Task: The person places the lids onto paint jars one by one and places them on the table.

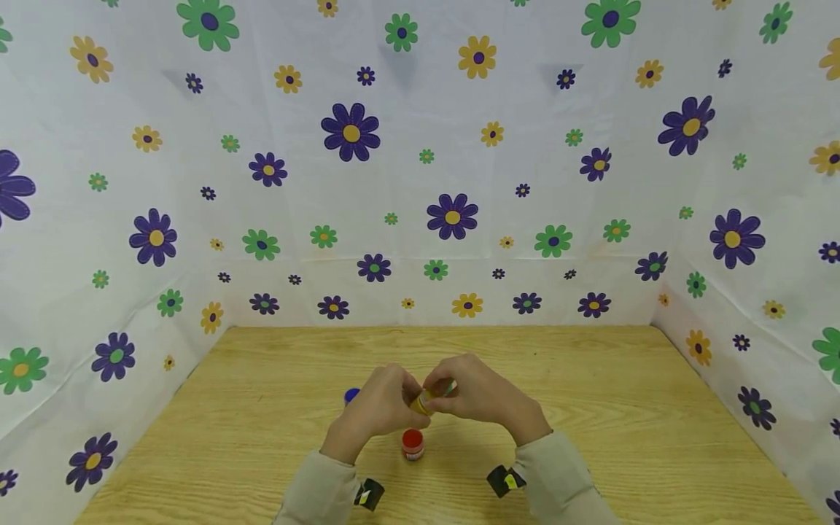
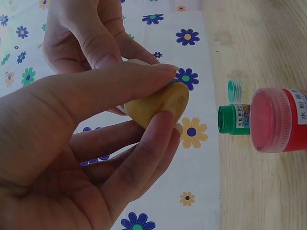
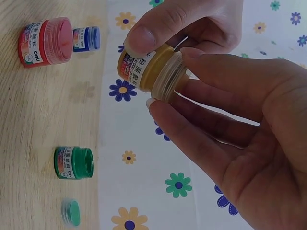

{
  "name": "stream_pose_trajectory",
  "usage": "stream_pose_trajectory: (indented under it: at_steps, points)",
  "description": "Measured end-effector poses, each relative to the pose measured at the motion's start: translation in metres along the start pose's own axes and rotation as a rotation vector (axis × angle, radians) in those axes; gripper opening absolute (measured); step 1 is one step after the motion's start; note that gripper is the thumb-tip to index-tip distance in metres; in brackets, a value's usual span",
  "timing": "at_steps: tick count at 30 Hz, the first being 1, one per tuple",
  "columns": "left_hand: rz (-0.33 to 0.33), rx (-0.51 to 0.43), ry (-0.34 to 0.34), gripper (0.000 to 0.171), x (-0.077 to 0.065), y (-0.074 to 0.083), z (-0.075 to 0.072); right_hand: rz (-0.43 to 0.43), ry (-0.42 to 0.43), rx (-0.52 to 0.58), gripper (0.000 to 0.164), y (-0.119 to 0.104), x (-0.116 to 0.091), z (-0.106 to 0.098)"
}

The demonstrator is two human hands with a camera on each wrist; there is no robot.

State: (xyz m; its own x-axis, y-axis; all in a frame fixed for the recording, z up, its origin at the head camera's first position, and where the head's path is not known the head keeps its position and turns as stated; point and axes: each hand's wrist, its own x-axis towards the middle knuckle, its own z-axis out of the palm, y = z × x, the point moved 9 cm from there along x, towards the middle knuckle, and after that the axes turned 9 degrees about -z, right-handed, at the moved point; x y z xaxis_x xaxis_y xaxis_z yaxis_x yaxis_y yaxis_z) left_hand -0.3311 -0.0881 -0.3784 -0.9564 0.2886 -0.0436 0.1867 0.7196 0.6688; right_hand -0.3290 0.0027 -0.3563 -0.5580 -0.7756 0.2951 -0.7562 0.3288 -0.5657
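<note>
A small yellow paint jar (image 3: 139,67) with a printed label is held up at a tilt between both hands. My left hand (image 1: 380,405) grips its body, with thumb and fingers wrapped about the base. Thumb and fingers of my right hand (image 1: 485,394) pinch the clear ribbed lid (image 3: 168,79), which sits on the jar's mouth. Just below the hands, a red paint jar (image 1: 413,445) stands upright with its lid on. A blue paint jar (image 1: 351,395) is partly hidden behind the left hand.
An open green paint jar (image 3: 73,163) stands on the wooden table (image 1: 590,408), its green lid (image 3: 72,212) lying beside it. In the head view the right hand mostly covers them. A flower-patterned white cloth (image 1: 407,240) walls the table at the back and sides.
</note>
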Motion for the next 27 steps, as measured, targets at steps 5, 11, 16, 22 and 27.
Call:
stream_pose_trajectory:
  at_steps: [5, 11, 16, 22, 27]
  points:
    - [0.003, 0.006, 0.000, 0.015, 0.0003, 0.0002, 0.0010, 0.004, 0.005, -0.016, 0.017, -0.0005, 0.0002, -0.0008]
    - [0.007, 0.012, 0.006, 0.013, 0.0005, -0.0001, 0.0007, 0.015, 0.014, -0.006, 0.020, 0.0000, 0.0000, -0.0001]
    - [0.002, 0.006, 0.001, 0.013, 0.0006, -0.0018, 0.0005, 0.024, 0.028, 0.020, 0.025, 0.0013, -0.0017, -0.0016]
    - [0.003, -0.017, -0.005, 0.018, 0.0006, -0.0025, -0.0009, -0.023, 0.025, 0.063, 0.025, -0.0001, -0.0009, -0.0015]
    - [0.011, -0.018, -0.006, 0.020, 0.0007, -0.0014, -0.0013, -0.074, 0.017, 0.058, 0.022, -0.0025, 0.0002, -0.0002]
